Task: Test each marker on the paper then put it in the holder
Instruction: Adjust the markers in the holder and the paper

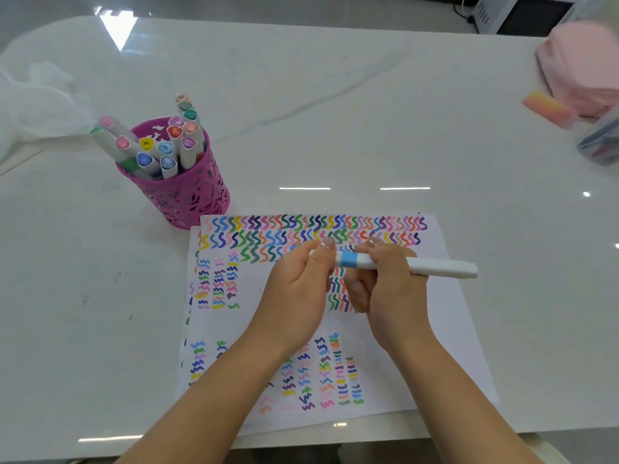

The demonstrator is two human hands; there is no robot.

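Note:
A white marker with a light blue band point(432, 266) lies level above the paper point(445, 306), held in both hands. My right hand point(390, 289) grips its barrel, and the long white end sticks out to the right. My left hand point(298, 286) pinches the marker's left end, the cap side, between thumb and fingers. The paper under my hands is covered with many coloured squiggles. The purple cut-out holder point(187, 199) stands at the paper's far left corner with several capped markers point(167, 142) upright in it.
A white crumpled cloth or bag point(37, 102) lies at the far left. At the far right sit a pink pouch point(582, 65), a pink-orange eraser-like block point(546, 107) and a clear container of markers point(603, 142). A white appliance point(522, 13) stands behind the table.

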